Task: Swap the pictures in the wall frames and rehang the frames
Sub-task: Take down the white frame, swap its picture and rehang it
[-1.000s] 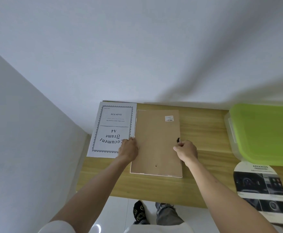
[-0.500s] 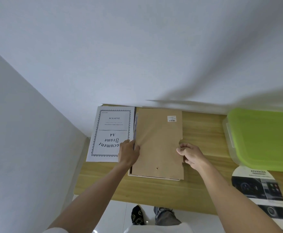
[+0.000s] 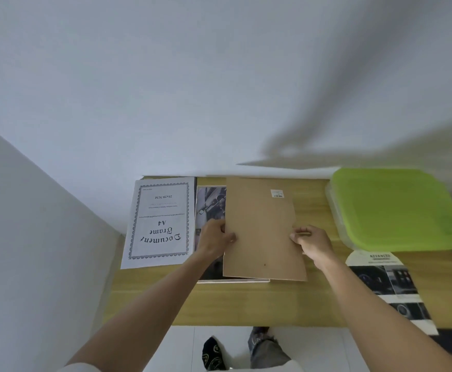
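The left hand (image 3: 215, 238) pinches the left edge of a brown backing board (image 3: 262, 229), thumb on top; the right hand (image 3: 312, 241) grips the board's right edge with curled fingers. The board is held over the frame (image 3: 232, 280), shifted to the right of it, so that a strip of a dark photograph (image 3: 210, 204) shows in the frame at the board's left side. A small white barcode sticker (image 3: 277, 193) sits near the board's far right corner. Just left of the frame a white "Document Frame A4" insert sheet (image 3: 160, 224) lies flat on the wooden surface (image 3: 246, 302), its print upside down to the viewer. To the right stands a clear storage box with a green lid (image 3: 396, 208), and in front of it lies a printed sheet headed "ADVANCED" (image 3: 388, 288) with dark photos, beside the right forearm. The surface butts against a white wall (image 3: 219, 89).
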`<action>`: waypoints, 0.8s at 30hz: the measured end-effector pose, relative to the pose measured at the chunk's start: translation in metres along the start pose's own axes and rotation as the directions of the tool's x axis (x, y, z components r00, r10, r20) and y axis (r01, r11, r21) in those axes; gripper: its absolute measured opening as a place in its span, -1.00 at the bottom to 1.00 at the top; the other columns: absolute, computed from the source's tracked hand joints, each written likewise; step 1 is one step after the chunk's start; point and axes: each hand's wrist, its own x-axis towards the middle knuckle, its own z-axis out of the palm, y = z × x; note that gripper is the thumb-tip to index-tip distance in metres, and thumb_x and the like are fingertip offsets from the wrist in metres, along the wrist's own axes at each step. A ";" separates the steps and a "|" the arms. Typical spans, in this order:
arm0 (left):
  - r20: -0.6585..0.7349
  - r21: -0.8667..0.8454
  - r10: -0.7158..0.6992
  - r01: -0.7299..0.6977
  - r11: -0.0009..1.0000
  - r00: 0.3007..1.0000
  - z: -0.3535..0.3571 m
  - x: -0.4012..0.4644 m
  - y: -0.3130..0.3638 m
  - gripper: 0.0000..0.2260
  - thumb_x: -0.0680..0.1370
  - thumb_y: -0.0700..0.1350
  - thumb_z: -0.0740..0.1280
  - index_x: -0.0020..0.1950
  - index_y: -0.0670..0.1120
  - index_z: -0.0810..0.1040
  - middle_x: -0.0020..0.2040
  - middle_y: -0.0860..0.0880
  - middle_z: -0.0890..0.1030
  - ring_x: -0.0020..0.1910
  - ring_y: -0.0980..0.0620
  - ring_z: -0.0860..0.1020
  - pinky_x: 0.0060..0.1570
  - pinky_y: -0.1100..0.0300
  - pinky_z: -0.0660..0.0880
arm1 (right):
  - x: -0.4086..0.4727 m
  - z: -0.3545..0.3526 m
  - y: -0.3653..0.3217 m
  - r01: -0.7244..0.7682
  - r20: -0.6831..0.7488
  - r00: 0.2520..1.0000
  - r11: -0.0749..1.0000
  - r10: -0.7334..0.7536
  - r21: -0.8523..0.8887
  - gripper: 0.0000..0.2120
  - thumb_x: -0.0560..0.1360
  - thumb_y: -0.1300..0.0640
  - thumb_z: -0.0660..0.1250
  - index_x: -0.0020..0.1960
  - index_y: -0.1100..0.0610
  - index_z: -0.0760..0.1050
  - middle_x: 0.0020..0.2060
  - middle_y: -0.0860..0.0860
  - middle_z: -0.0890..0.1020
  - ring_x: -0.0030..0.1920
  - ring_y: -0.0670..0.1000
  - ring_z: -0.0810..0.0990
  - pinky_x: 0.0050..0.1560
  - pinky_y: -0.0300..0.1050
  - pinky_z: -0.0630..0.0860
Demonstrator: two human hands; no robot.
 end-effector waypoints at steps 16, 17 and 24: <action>0.127 0.315 -0.079 0.035 0.949 0.989 0.114 0.020 0.076 -0.70 0.39 -0.20 0.52 0.05 -0.26 0.56 0.12 -0.20 0.48 0.07 -0.18 0.53 0.01 0.13 0.45 | 0.030 -0.079 0.032 0.142 0.086 0.990 0.868 -0.115 -0.476 -0.39 0.52 0.10 0.43 0.51 0.17 0.34 0.44 0.11 0.42 0.43 0.12 0.41 0.42 0.01 0.38; 0.120 0.330 -0.085 0.041 0.943 0.989 0.119 0.022 0.076 -0.70 0.40 -0.20 0.51 0.07 -0.27 0.56 0.13 -0.21 0.47 0.08 -0.18 0.52 0.00 0.14 0.44 | 0.033 -0.079 0.034 0.141 0.078 0.990 0.861 -0.118 -0.489 -0.39 0.52 0.09 0.42 0.51 0.17 0.33 0.44 0.12 0.42 0.43 0.12 0.41 0.43 0.04 0.38; 0.110 0.376 -0.094 0.046 0.926 0.990 0.147 0.030 0.086 -0.72 0.37 -0.21 0.48 0.03 -0.28 0.56 0.15 -0.25 0.48 0.14 -0.21 0.47 0.06 0.08 0.44 | 0.054 -0.084 0.037 0.173 0.086 0.985 0.798 -0.152 -0.578 -0.41 0.58 0.11 0.33 0.55 0.20 0.24 0.50 0.14 0.30 0.50 0.14 0.28 0.49 0.03 0.27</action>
